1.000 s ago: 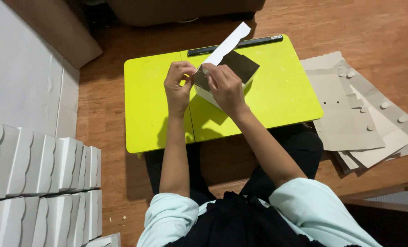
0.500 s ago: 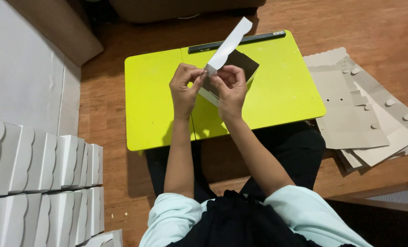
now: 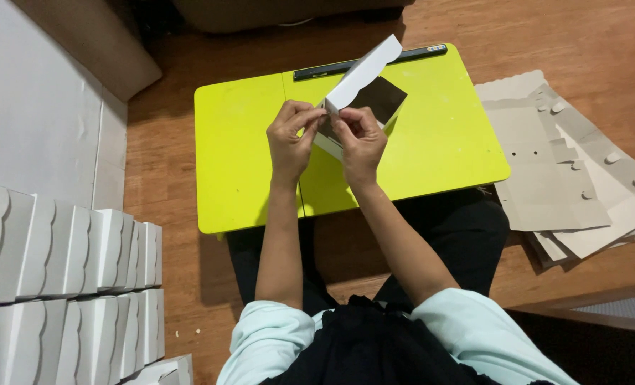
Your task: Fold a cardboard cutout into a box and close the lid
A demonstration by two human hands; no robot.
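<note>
A partly folded white cardboard box (image 3: 360, 82) with a scalloped flap stands above a small lime-green table (image 3: 431, 150). My left hand (image 3: 290, 135) pinches its near left corner. My right hand (image 3: 361, 139) grips the near side beside it, fingers touching those of the left. The box's inner face looks dark in shadow, and one long flap sticks up toward the far right.
A pile of flat grey-white cardboard blanks (image 3: 560, 171) lies on the wooden floor to the right. Rows of several finished white boxes (image 3: 68, 271) stand at the left. A dark slot strip (image 3: 367, 63) runs along the table's far edge. My legs are under the table.
Both hands and the box have shifted slightly right and nearer on the table. The long flap now stands more upright, and my fingers have closed together at the box's near corner.
</note>
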